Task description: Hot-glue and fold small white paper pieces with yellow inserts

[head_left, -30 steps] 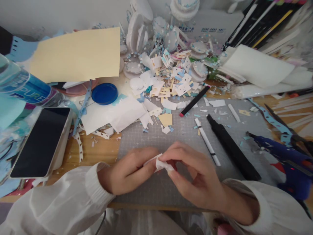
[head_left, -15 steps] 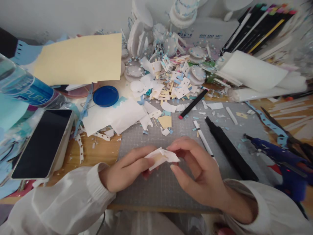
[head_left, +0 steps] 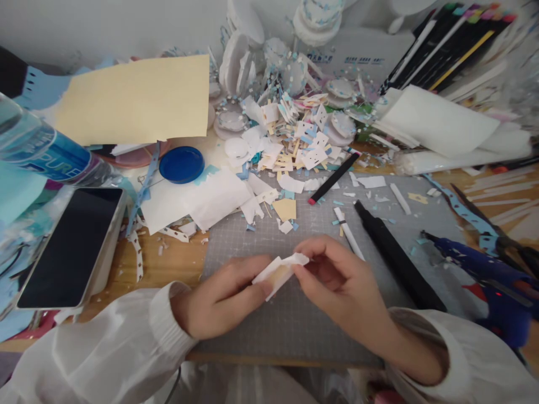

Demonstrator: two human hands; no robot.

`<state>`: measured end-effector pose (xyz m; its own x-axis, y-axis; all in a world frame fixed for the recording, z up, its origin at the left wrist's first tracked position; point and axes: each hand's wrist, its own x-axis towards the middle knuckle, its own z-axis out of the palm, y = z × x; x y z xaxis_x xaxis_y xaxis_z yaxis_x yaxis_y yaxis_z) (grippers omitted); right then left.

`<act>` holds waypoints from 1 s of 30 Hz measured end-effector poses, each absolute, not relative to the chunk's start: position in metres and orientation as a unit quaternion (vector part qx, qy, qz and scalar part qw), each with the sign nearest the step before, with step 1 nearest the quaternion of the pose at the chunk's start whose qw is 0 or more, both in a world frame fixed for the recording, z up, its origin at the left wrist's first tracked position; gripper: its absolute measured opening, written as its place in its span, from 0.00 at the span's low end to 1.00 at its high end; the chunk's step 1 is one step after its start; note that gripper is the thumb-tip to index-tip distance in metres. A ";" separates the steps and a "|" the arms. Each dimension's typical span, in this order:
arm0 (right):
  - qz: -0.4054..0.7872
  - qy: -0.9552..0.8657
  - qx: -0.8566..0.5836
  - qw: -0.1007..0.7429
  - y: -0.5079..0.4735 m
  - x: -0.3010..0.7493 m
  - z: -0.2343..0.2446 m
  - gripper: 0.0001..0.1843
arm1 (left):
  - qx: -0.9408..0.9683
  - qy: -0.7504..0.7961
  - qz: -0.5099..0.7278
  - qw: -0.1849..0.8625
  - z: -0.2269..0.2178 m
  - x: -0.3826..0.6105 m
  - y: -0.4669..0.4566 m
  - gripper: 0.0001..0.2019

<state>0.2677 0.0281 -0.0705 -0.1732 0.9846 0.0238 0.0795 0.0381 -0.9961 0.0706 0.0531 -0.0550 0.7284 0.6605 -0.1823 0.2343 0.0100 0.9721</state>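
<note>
Above the grey cutting mat, a small folded piece of white paper with a yellowish patch is held between my two hands. My left hand pinches its left end, thumb on top and fingers behind. At the paper's right tip, my right hand closes thumb and index finger on the edge; its other fingers curl behind. A white pen and a thick black pen lie just beyond my right hand. Paper scraps, among them a yellow one, lie past my fingertips.
A blue glue gun and scissors lie at the right. On the left are a phone, a water bottle and a blue lid. Cut paper pieces pile up behind the mat, below a marker set.
My right thumb and index finger have come together on the paper's right tip; they were apart around it before. The paper has tilted slightly, with its right end raised.
</note>
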 end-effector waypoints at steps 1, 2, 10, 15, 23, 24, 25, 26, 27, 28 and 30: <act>0.516 -0.565 -0.470 0.441 0.028 0.267 -0.070 0.07 | 0.685 0.325 0.171 0.629 -0.055 0.071 0.053 0.12; 0.518 -0.563 -0.470 0.441 0.028 0.267 -0.070 0.07 | 0.684 0.327 0.174 0.629 -0.056 0.072 0.052 0.12; 0.547 -0.542 -0.452 0.450 0.025 0.261 -0.065 0.10 | 0.651 0.420 0.190 0.603 -0.060 0.081 0.049 0.15; 0.602 -0.492 -0.441 0.450 0.024 0.259 -0.063 0.11 | 0.638 0.414 0.198 0.619 -0.059 0.079 0.051 0.14; 0.626 -0.472 -0.409 0.468 0.026 0.258 -0.063 0.09 | 0.558 0.390 0.198 0.706 -0.059 0.078 0.051 0.15; 0.609 -0.486 -0.412 0.473 0.026 0.258 -0.063 0.09 | 0.556 0.392 0.199 0.706 -0.058 0.078 0.051 0.16; 0.583 -0.508 -0.418 0.477 0.025 0.258 -0.064 0.09 | 0.553 0.395 0.198 0.706 -0.058 0.079 0.052 0.16; 0.547 -0.539 -0.424 0.479 0.024 0.259 -0.065 0.08 | 0.551 0.399 0.197 0.706 -0.057 0.079 0.052 0.16; 0.505 -0.576 -0.430 0.478 0.023 0.259 -0.066 0.08 | 0.548 0.402 0.196 0.707 -0.057 0.079 0.052 0.17; 0.460 -0.613 -0.433 0.474 0.022 0.260 -0.066 0.08 | 0.547 0.404 0.193 0.708 -0.057 0.079 0.052 0.17; 0.387 -0.675 -0.427 0.461 0.021 0.261 -0.067 0.09 | 0.548 0.400 0.188 0.710 -0.059 0.079 0.052 0.18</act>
